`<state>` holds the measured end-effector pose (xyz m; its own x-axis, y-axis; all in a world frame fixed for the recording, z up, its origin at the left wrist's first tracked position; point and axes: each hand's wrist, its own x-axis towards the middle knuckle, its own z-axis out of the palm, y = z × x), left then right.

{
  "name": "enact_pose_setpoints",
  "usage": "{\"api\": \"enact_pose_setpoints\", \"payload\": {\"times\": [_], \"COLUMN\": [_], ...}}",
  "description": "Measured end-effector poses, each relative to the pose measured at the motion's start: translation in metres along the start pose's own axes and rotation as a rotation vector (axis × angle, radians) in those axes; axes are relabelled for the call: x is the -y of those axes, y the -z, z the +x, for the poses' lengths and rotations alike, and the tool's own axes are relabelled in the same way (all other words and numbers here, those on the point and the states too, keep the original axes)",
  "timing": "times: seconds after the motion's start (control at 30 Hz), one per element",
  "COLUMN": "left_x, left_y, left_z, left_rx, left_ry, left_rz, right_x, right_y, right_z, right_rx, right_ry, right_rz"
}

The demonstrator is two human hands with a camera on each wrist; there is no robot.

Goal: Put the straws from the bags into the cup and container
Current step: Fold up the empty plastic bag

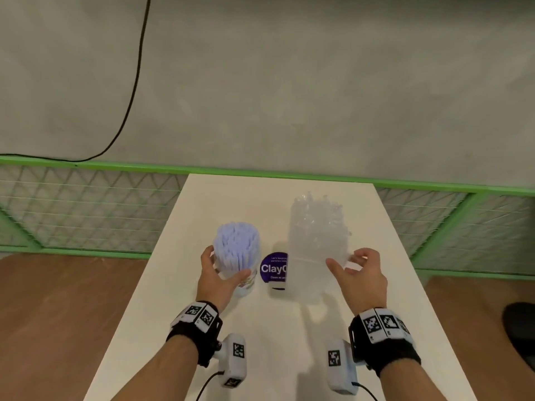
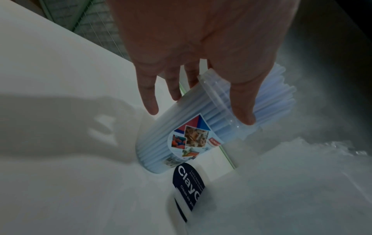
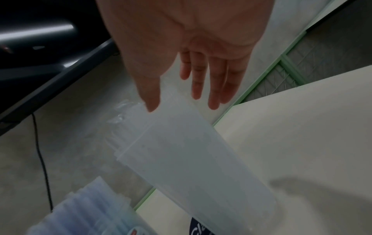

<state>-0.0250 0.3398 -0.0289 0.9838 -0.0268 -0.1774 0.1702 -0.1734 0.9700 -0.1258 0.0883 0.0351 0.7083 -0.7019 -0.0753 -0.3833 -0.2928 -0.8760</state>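
Note:
A clear cup packed with pale blue straws stands upright left of centre on the white table. My left hand holds the cup, thumb across its front and fingers round its far left side; the left wrist view shows that thumb on the cup at its rim. To the right stands a tall translucent container with clear straws sticking out of its top. My right hand hovers at the container's right side with relaxed fingers, its thumb tip at the container wall, holding nothing.
A dark purple label with white lettering shows between cup and container. A green-framed mesh fence runs behind the table, and a black cable crosses the grey floor beyond. A dark shoe is at the right edge.

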Motion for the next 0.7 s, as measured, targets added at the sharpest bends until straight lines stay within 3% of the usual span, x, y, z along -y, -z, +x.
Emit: {"api": "enact_pose_setpoints", "payload": {"times": [0.13,0.3,0.7], "left_x": [0.001,-0.008,-0.047], "left_y": [-0.015,-0.028,-0.072], "left_z": [0.009,0.043,0.223], "left_rx": [0.0,0.012,0.066], "left_ry": [-0.015,0.004,0.01], "left_rz": [-0.002,-0.009,0.041], "right_x": [-0.004,0.001,0.05], "right_y": [-0.013,-0.039,-0.11], "right_z": [0.003,0.025,0.196], "right_rx": [0.106,0.098,0.107], "right_ry": [0.053,0.091,0.116], "right_rz": [0.067,0.072,-0.007]}}
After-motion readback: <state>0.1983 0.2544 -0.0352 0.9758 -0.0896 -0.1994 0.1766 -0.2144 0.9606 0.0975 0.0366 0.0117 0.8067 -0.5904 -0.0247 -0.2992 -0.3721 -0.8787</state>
